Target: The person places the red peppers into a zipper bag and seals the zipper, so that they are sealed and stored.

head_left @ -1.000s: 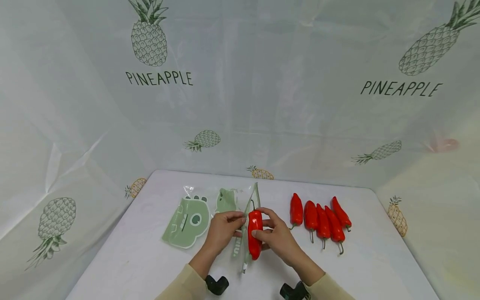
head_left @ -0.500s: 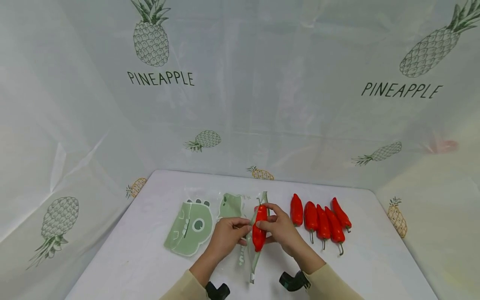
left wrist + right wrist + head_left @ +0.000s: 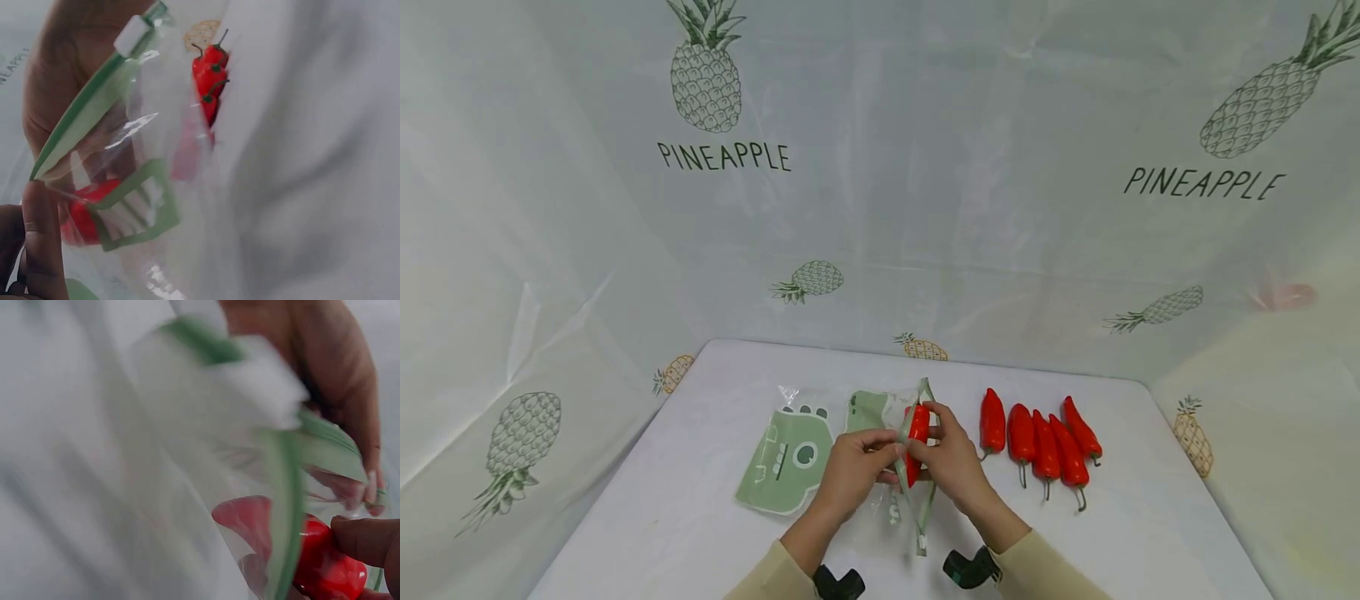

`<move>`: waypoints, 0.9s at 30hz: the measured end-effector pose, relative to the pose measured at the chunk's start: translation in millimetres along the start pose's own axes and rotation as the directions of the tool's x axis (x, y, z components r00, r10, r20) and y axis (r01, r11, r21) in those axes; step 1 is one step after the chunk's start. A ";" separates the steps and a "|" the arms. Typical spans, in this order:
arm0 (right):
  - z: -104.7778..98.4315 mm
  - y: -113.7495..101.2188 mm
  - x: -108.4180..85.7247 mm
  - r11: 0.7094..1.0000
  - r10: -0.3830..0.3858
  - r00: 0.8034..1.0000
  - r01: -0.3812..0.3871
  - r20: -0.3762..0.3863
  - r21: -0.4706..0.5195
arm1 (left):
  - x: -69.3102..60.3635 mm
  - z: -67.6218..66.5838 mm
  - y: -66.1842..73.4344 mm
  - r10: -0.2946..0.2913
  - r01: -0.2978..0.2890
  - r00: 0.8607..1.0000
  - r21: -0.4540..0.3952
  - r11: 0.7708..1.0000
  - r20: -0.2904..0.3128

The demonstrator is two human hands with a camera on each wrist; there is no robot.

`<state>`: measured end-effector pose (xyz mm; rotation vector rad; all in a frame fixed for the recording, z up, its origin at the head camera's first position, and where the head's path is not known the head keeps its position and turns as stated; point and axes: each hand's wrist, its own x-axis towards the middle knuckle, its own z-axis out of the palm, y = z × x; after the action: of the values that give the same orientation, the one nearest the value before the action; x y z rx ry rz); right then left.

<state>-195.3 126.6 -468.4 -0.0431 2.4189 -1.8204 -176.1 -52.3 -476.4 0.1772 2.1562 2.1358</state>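
A clear zip bag with green dinosaur prints hangs from my left hand, which pinches one side of its green-edged mouth. In my right hand is a red chili pepper, gripped between thumb and fingers at that mouth. Part of the chili pepper lies bare under my right thumb in the right wrist view; its narrow end shows through the plastic. The left wrist view has the chili pepper behind the clear film, and a white slider on the zip.
Several other red chili peppers lie in a row on the white table, to the right of my hands. A pale sheet printed with pineapples stands round the table's back and sides.
The chili pepper has gone from in front of the bag's mouth to partly within it, its lower end now behind the bag's edge. Bag and left hand have shifted slightly right.
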 end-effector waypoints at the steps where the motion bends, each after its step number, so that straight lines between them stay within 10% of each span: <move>1: 2.2 1.1 -1.3 0.999 -0.020 1.000 0.020 0.006 -0.029 | 0.9 -0.9 0.6 0.012 -0.012 1.000 -0.001 1.000 -0.014; 13: 3.4 -6.7 0.3 0.932 -0.073 0.997 0.060 -0.023 -0.357 | 9.2 -17.1 16.5 0.039 -0.044 0.988 -0.030 0.999 -0.152; 27: 4.1 -9.6 5.4 0.930 -0.109 0.994 0.093 -0.024 -0.356 | 9.1 -13.3 15.5 -0.020 0.019 0.999 -0.026 0.999 -0.032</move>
<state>-200.6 119.5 -460.8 -0.1631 2.7927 -1.4070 -186.9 -63.9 -460.7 0.1204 2.1370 2.1694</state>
